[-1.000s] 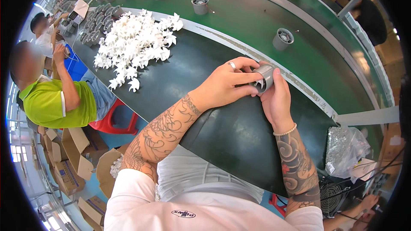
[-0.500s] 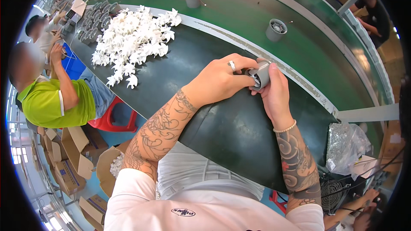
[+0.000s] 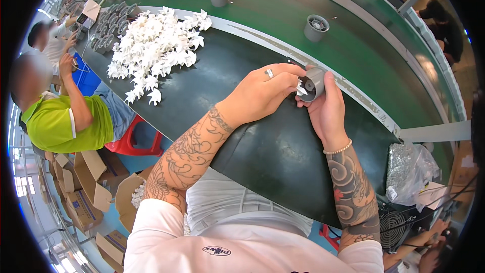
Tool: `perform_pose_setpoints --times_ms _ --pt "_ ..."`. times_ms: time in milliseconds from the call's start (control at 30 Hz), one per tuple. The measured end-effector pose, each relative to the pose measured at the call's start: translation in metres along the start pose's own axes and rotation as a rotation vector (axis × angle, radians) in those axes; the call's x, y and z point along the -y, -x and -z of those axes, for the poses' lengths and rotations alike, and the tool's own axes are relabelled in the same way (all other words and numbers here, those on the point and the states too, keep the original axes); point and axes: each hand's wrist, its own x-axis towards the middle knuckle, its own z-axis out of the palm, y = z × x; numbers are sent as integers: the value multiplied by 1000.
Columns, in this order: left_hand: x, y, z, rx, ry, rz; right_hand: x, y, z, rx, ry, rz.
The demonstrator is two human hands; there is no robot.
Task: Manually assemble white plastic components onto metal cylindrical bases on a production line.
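Over the black work surface, my right hand (image 3: pixel 327 114) is closed round a grey cylindrical fan housing (image 3: pixel 316 77), its open end turned toward my left hand. My left hand (image 3: pixel 262 91), with a ring on one finger, pinches a small white fan blade (image 3: pixel 301 88) at the mouth of that housing. Fingers cover part of the blade, so I cannot tell how far it sits inside. A heap of loose white fan blades (image 3: pixel 151 45) lies to the left on the same surface.
Beyond a pale metal rail (image 3: pixel 273 43), a green conveyor belt (image 3: pixel 262 5) carries several grey fan housings (image 3: pixel 317 28). More dark housings (image 3: pixel 108 28) crowd the far left. A seated person in green (image 3: pixel 70 121) works at left. Plastic bags (image 3: pixel 409 172) lie at right.
The housing in my right hand has turned, showing more of its open end. My left fingers have drawn slightly back with the white blade. Housings on the conveyor have shifted left.
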Motion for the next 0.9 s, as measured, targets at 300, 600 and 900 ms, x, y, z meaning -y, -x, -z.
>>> perform_pose_setpoints --times_ms 300,600,900 --pt "-1 -3 5 21 -65 -8 -3 -1 3 21 29 15" --pt "-6 -2 9 13 97 298 -1 0 1 17 23 8" --pt "-3 3 7 91 -27 199 -4 -1 4 34 43 16"
